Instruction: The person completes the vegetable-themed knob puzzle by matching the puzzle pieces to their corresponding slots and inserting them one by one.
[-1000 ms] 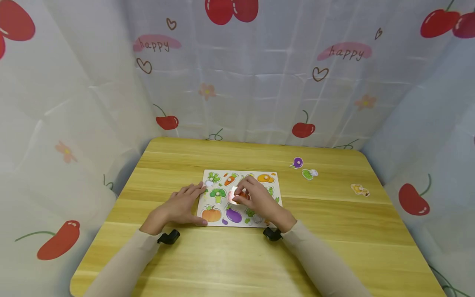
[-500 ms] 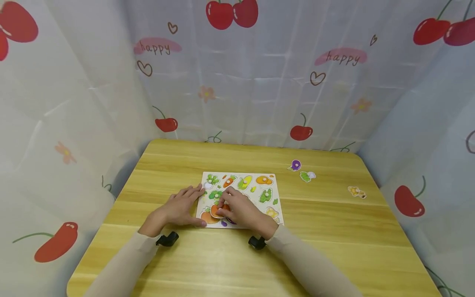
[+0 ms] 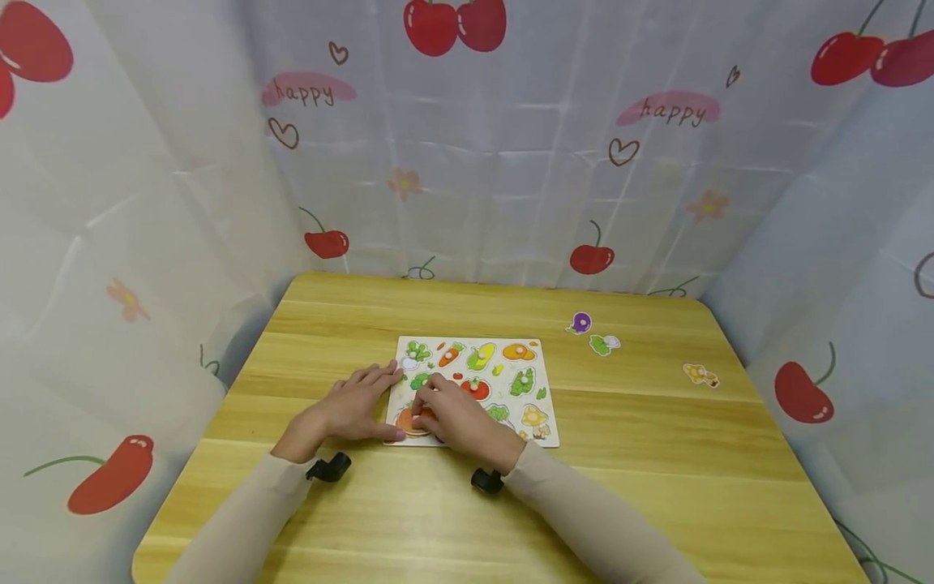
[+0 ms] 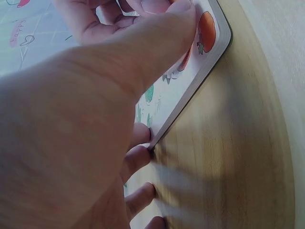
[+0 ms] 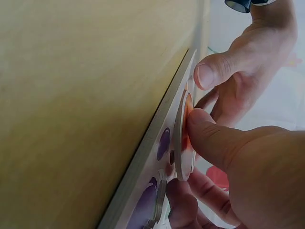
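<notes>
A white wooden vegetable puzzle board (image 3: 503,410) lies flat on the table in the head view. My right hand (image 3: 460,418) pinches an orange pumpkin puzzle piece (image 5: 185,133) between thumb and fingertips. The piece sits close over the board's near left part, slightly raised on one side in the right wrist view. My left hand (image 3: 350,410) rests at the board's left edge with fingers spread, its thumb at the near left corner. A red tomato piece (image 3: 476,389) lies in the board's middle. My right hand partly covers the broccoli and hides the eggplant picture in the head view.
Right of the board lie a purple eggplant piece (image 3: 580,324), a green and white leafy piece (image 3: 604,345) and a yellow mushroom piece (image 3: 701,375). Cherry-printed curtains (image 3: 467,162) surround the wooden table (image 3: 620,478) at the back and sides.
My right hand has moved from the board's middle to its near left with the pumpkin piece, uncovering the tomato and corn. The left hand has stayed at the edge.
</notes>
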Available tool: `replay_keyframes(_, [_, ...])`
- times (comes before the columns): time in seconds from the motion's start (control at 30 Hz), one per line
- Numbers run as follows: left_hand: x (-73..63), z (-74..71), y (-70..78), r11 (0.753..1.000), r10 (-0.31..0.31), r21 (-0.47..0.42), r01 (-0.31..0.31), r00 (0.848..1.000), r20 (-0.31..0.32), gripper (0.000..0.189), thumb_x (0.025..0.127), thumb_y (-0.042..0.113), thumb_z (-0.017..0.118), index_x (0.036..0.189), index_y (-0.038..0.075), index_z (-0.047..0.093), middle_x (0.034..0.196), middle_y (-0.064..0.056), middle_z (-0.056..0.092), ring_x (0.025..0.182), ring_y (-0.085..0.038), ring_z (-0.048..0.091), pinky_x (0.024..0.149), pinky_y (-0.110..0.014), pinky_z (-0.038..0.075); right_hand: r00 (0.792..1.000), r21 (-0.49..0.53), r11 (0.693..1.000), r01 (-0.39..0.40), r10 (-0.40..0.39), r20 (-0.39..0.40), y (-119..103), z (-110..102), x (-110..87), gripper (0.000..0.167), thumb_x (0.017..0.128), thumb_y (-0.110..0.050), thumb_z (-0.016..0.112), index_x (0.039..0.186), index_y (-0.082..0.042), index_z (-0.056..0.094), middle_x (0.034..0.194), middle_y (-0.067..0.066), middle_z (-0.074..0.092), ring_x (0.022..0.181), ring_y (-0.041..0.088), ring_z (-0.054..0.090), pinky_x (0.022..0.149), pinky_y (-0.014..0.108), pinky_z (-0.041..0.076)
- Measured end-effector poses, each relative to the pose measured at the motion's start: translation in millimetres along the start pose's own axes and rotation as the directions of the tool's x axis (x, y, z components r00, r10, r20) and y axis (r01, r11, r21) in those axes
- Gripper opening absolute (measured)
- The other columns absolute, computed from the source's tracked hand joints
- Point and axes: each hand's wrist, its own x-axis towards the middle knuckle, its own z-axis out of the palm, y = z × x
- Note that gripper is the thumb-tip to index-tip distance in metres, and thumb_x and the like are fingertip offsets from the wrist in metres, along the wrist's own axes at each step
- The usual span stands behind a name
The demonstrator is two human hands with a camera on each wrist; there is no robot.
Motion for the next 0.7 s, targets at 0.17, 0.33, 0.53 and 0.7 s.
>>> replay_keyframes(0.17, [0.0,0.2,-0.2,1.000,0.006,0.014,-0.006,1.000,-0.010,0.112,0.102,0.064,0.085,0.184,0.008,0.034,0.194,-0.018,0.029,0.175,-0.056,0.031,0.121,-0.085,0.039,1.000,-0.012,1.000,0.003,-0.003,0.004,1.2,2.4,0.3,0.008,0.112,-0.026,0.081,0.115,-0.019,0.084,0.121,0.000,0.073,0.096,0.009,0.064,0.083,0.024,0.056])
replay_keyframes(0.33, [0.6,0.1,-0.1,1.000,0.004,0.010,-0.004,1.000,-0.008,0.109,0.104,0.062,0.084,0.184,0.008,0.034,0.193,-0.019,0.030,0.175,-0.056,0.031,0.122,-0.086,0.038,1.000,-0.004,1.000,-0.017,0.017,0.002,1.8,4.4,0.5,0.008,0.111,-0.027,0.083,0.115,-0.021,0.088,0.120,-0.001,0.073,0.093,0.006,0.062,0.079,0.021,0.053])
replay_keyframes(0.53, [0.9,0.3,0.1,1.000,0.002,0.010,-0.002,1.000,-0.003,0.109,0.104,0.061,0.085,0.184,0.008,0.034,0.193,-0.019,0.029,0.175,-0.056,0.031,0.122,-0.085,0.038,1.000,0.014,1.000,-0.005,0.005,0.001,3.2,6.4,1.2,0.008,0.110,-0.025,0.084,0.114,-0.020,0.088,0.119,-0.002,0.073,0.092,0.005,0.062,0.080,0.020,0.054])
replay_keyframes(0.7, [0.6,-1.1,0.7,1.000,0.000,0.003,0.000,1.000,0.004,0.108,0.104,0.059,0.086,0.184,0.009,0.034,0.194,-0.018,0.029,0.176,-0.055,0.028,0.125,-0.089,0.033,1.000,0.010,1.000,0.012,-0.012,-0.002,4.0,6.4,2.6,0.007,0.110,-0.024,0.085,0.113,-0.019,0.089,0.118,-0.004,0.076,0.100,0.008,0.067,0.087,0.022,0.058])
